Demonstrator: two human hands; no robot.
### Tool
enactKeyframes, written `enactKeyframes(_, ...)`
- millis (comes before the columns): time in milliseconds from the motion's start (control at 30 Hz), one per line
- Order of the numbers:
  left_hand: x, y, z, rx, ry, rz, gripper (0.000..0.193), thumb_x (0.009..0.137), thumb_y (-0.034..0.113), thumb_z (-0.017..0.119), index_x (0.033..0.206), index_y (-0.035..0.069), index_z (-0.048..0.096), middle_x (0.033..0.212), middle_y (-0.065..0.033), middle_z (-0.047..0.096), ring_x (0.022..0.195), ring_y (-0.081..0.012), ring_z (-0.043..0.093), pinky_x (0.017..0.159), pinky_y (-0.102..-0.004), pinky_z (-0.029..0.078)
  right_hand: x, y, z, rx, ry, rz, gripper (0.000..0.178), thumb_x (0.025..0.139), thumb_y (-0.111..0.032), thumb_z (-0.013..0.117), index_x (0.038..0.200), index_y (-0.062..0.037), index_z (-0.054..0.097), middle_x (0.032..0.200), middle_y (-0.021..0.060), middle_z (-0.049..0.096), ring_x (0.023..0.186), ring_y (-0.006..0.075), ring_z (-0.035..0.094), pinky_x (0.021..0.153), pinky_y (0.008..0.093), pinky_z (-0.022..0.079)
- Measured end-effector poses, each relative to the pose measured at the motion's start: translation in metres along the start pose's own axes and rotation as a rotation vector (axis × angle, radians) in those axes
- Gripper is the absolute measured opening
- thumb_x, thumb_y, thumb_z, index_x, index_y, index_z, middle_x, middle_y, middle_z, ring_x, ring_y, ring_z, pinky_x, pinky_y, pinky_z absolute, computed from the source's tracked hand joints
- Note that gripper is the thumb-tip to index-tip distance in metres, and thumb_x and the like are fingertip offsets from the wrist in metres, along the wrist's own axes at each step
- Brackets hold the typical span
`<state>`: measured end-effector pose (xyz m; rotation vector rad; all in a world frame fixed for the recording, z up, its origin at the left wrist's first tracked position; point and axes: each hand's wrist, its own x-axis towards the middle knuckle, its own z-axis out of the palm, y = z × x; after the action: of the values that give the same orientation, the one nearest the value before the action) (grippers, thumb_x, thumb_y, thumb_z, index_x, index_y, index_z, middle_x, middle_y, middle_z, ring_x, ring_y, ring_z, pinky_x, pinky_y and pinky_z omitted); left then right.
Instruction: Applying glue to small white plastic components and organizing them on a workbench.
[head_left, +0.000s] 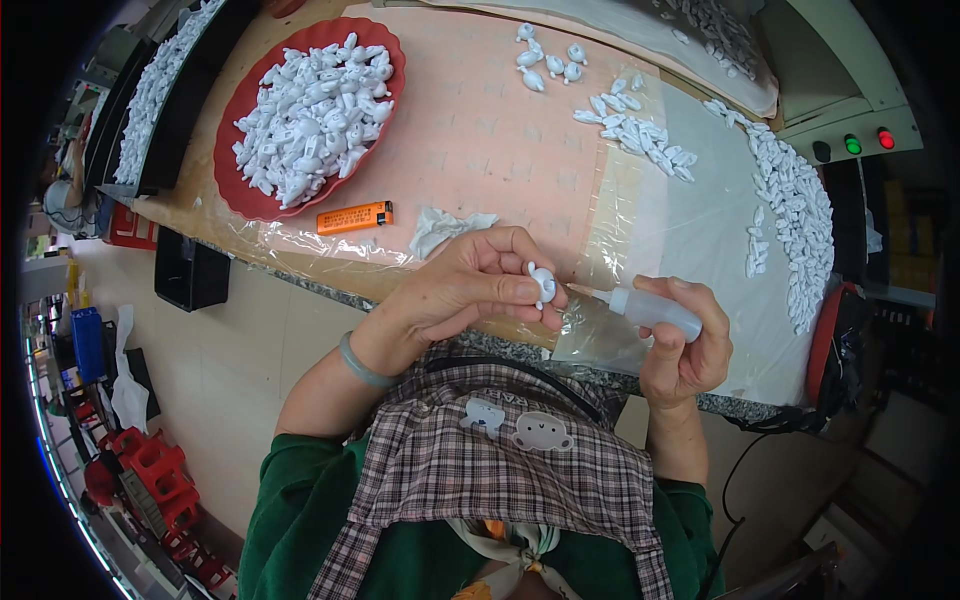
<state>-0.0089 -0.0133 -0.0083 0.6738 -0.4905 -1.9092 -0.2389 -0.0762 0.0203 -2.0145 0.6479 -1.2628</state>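
Left hand (470, 285) pinches white figurine (542, 284); right hand (685, 350) aims glue bottle (650, 310) at it.

Tray of figurines (300, 110) far left on table (480, 140), lighter (354, 217) before it, loose figurines (790, 210) right.

Single head-worn fisheye view, looking steeply down — close over the worktable (480, 140), edges bending at the rim

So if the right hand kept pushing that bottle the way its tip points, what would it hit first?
Most likely the small white piece held in the left hand; the bottle in the right hand already has its tip almost on it.
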Motion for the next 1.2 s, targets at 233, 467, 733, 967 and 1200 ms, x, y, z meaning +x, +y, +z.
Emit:
enactKeyframes(233,0.001,0.001,-0.002,0.018,0.035,0.037,0.018,0.084,0.003,0.065,0.100,-0.001,0.056,0.096,-0.0178,0.066,0.083,-0.0235,0.069,0.071,-0.0236,0.058,0.004,-0.002,-0.002,-0.157,-0.079,-0.117,0.038,0.096,-0.030,0.052,0.113,0.0035,0.049,0.088,0.0205,0.066,0.059,0.0130,0.058,0.052,0.0209,0.046)
enactKeyframes(467,0.003,0.003,-0.001,0.036,0.051,0.047,0.018,0.084,0.002,0.064,0.100,-0.001,0.057,0.095,-0.0178,0.066,0.083,-0.0243,0.069,0.071,-0.0236,0.058,0.006,0.000,-0.003,-0.137,-0.094,-0.068,0.036,0.096,-0.030,0.051,0.112,0.0027,0.049,0.089,0.0198,0.066,0.059,0.0133,0.057,0.052,0.0199,0.045)
enactKeyframes(733,0.002,0.006,0.002,0.119,0.132,0.083,0.019,0.084,0.001,0.064,0.102,0.000,0.058,0.096,-0.0175,0.066,0.083,-0.0243,0.069,0.072,-0.0253,0.057,0.012,0.013,0.002,0.486,0.153,0.380,0.034,0.089,-0.021,0.064,0.112,-0.0013,0.048,0.099,0.0175,0.061,0.068,0.0157,0.058,0.054,0.0225,0.045)
enactKeyframes(967,0.004,0.006,-0.004,0.150,0.105,0.133,0.018,0.084,0.003,0.065,0.101,0.001,0.058,0.096,-0.0168,0.066,0.085,-0.0246,0.068,0.073,-0.0263,0.056,0.028,0.040,-0.024,0.603,0.127,0.751,0.037,0.082,-0.006,0.068,0.112,-0.0014,0.047,0.095,0.0073,0.056,0.077,0.0151,0.058,0.065,0.0250,0.047)
enactKeyframes(1200,0.006,0.007,-0.004,0.140,0.095,0.125,0.019,0.085,0.004,0.065,0.102,0.000,0.058,0.096,-0.0167,0.066,0.086,-0.0247,0.068,0.073,-0.0263,0.056,0.057,0.063,-0.020,0.317,0.007,0.748,0.025,0.082,-0.003,0.066,0.104,-0.0054,0.055,0.091,0.0035,0.058,0.071,0.0119,0.056,0.065,0.0234,0.044)
